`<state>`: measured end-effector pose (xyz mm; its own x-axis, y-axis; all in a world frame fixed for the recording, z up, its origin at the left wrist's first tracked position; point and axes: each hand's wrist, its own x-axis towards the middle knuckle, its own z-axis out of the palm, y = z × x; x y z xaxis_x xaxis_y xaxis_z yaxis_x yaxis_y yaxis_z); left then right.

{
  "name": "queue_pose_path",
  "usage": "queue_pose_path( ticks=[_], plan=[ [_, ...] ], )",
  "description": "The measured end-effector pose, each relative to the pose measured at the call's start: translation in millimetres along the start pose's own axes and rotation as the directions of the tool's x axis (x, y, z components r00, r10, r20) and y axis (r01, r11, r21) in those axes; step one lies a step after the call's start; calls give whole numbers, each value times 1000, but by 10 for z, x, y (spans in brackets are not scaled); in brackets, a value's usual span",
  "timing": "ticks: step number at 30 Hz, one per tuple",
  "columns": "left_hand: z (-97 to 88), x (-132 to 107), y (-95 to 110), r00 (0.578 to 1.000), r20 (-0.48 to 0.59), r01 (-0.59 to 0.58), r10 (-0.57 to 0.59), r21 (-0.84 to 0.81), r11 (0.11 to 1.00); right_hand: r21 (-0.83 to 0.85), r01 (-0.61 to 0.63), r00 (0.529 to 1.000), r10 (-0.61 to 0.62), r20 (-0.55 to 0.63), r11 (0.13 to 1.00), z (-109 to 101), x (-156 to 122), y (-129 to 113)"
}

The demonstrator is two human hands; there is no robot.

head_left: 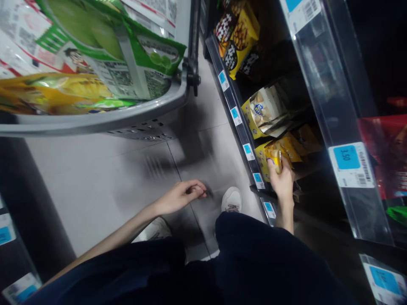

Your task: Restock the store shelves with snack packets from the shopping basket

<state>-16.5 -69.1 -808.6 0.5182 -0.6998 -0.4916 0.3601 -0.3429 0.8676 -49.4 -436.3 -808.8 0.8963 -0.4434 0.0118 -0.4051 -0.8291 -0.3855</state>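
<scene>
Right hand (282, 180) is in at the low black shelf (231, 96), forearm coming up past the knee of the dark navy trousers (254, 258), wrist near straight. It's closed on a small glossy yellow packet (277, 160): thumb on the side toward the aisle, fingers wrapped round the other side. Packet sits at the open yellow cardboard box (260, 153), more yellow packets behind it. My feed is dim and blurry there and the fingers cover part of it, so I can't tell if the packet is fully clear of the box.

Left hand (188, 195) hangs in mid-air over the pale grey tiled floor (92, 186), arm stretched in from lower left, fingers loosely bent and relaxed, thumb near the fingertips. I read it as unloaded. Nearest item below is a white lace-up shoe (231, 198).

Next along the shelf from the packet: a second yellow box (249, 120) with white packets (268, 106), then yellow-and-brown snack bags (240, 40).

Upper left, well apart from both hands: grey plastic basket (136, 113), holding a shiny green bag (95, 34) above a yellow one.
</scene>
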Motion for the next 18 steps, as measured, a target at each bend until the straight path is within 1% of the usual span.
queue_pose_path(
  ticks=[2, 4, 8, 10, 12, 15, 18],
  plan=[
    [1, -1, 5, 1000, 11, 8, -8, 2, 1000, 22, 32, 999, -32, 9, 999, 3, 9, -6],
    [2, 1, 0, 1000, 15, 9, -9, 0, 1000, -1, 40, 999, -40, 29, 999, 29, 55, -31],
    [5, 8, -23, 1000, 12, -4, 4, 1, 1000, -118, 53, 995, -42, 93, 992, 76, 218, -120],
    [7, 8, -21, 1000, 18, 0, 0, -9, 1000, -188, 38, 994, -18, 107, 981, 76, 278, -167],
    [10, 3, -6, 1000, 21, 8, -8, -19, 1000, -220, 31, 994, -7, 111, 975, 61, 297, -196],
    [17, -11, 18, 1000, 21, 14, -14, -19, 1000, -218, 61, 991, -33, 130, 974, 29, 276, -188],
    [26, -19, 14, 1000, 18, 9, -9, -25, 1000, -219, 83, 985, -46, 165, 972, 13, 270, -120]
  ],
)
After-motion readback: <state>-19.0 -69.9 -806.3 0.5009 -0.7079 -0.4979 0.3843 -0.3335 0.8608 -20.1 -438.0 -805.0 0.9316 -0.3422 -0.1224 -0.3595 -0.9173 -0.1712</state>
